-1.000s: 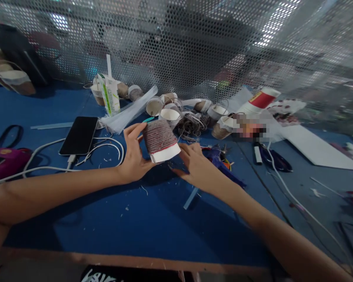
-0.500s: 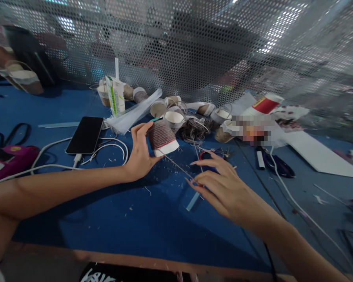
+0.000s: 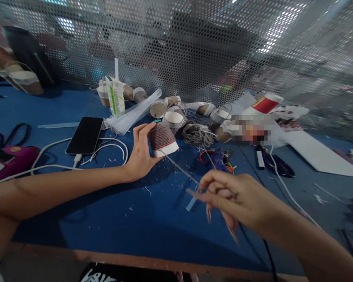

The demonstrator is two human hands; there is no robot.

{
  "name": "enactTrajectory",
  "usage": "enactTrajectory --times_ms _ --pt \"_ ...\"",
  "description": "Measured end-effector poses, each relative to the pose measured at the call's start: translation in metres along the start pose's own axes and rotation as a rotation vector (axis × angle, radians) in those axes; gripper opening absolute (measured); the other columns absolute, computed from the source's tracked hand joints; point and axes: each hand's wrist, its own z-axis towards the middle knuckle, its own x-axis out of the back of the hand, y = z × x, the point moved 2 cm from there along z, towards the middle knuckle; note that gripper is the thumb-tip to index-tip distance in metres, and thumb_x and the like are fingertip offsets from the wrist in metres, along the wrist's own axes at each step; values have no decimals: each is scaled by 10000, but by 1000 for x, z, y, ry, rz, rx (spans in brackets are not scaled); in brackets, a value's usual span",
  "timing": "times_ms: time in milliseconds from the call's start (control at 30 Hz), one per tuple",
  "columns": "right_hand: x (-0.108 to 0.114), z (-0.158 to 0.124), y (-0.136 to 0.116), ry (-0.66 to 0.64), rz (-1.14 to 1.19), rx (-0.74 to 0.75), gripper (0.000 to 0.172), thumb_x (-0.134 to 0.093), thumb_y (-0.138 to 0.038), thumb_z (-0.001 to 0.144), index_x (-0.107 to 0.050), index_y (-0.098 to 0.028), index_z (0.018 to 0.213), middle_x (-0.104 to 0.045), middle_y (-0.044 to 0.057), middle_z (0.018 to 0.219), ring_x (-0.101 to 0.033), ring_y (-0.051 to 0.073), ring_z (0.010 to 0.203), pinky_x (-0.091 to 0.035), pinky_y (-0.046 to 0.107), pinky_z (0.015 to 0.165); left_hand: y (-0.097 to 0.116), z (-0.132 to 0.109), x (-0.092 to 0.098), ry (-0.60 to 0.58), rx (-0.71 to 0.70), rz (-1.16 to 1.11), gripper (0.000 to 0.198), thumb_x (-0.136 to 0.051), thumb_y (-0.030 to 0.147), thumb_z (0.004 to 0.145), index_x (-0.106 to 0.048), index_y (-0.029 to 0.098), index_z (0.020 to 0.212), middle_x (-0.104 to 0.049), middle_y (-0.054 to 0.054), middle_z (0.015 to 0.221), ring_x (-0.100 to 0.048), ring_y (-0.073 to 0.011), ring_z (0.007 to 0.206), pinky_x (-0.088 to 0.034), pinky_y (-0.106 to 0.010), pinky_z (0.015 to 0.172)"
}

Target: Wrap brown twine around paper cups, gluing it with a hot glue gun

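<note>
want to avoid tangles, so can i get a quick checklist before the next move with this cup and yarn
1. Cup in the left hand's grip: ok, between thumb and fingers.
2. Strand straight from cup to right hand: ok, no slack visible.
3. Phone cable away from strand: ok, lies apart.
4. Yarn bundle neatly laid: not ok, loosely heaped loops.
5. Far side of cup fully wound: cannot tell, hidden.

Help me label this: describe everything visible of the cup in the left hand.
The cup is wound in rows of grey-brown yarn, with a thin red line above a bare white, papery band. Tilted, band lowest, it is held above the table in the left hand. A strand runs from the band to the right hand. The cup's inside is hidden.
</note>
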Motion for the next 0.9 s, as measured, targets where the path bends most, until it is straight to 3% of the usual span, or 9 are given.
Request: enactTrajectory --times_ms 100,167,267,433,500,833,900 --pt "-8 -13 -12 -97 17 -26 236 -613 -472 893 -640 -240 921 -708 -26 577 -612 139 333 -452 204 318 1 0 0 -31 -12 -7 836 -812 247 738 -312 265 1407 -410 -104 1265 -507 -265 1211 -553 -484 1024" --pt "-3 -13 -19 -51 -23 91 206 -589 -435 914 -675 -249 908 -711 -25 570 -630 133 364 -477 199 358 3 1 0 -61 -36 -25 827 -805 250 745 -313 257 1410 -414 -107 1263 -507 -260 1212 -561 -468 1017" --pt "16 -2 -22 136 -85 258 262 -612 -443 901 -680 -239 752 -661 -28 484 -585 119 321 -449 206 349 4 2 0 -106 -88 -49 830 -805 281 753 -307 256 1417 -426 -110 1263 -506 -256 1219 -566 -457 1021" --pt "42 28 -6 559 -96 315 350 -673 -515 842 -622 -222 656 -571 -24 436 -545 115 340 -430 228 354 6 4 0 -192 -129 -62 830 -801 218 742 -324 262 1420 -459 -115 1272 -520 -258 1222 -554 -464 1046" --pt "45 35 3 658 -97 342 341 -670 -509 848 -610 -227 666 -583 -19 454 -551 117 370 -446 244 394 6 4 0 -219 -129 -84 840 -799 205 741 -320 268 1427 -457 -114 1282 -522 -256 1229 -552 -462 1054" --pt "40 46 39 737 -143 343 265 -601 -385 884 -585 -233 667 -591 -29 478 -546 119 392 -409 255 425 3 4 1 -231 -122 -134 816 -797 345 761 -340 269 1432 -443 -118 1295 -516 -279 1244 -548 -486 1053" --pt "38 51 44 699 -182 296 263 -572 -380 892 -573 -232 675 -599 -15 505 -567 138 424 -434 275 450 3 4 1 -238 -109 -127 845 -810 340 743 -334 282 1438 -444 -111 1299 -512 -277 1247 -542 -486 1060"
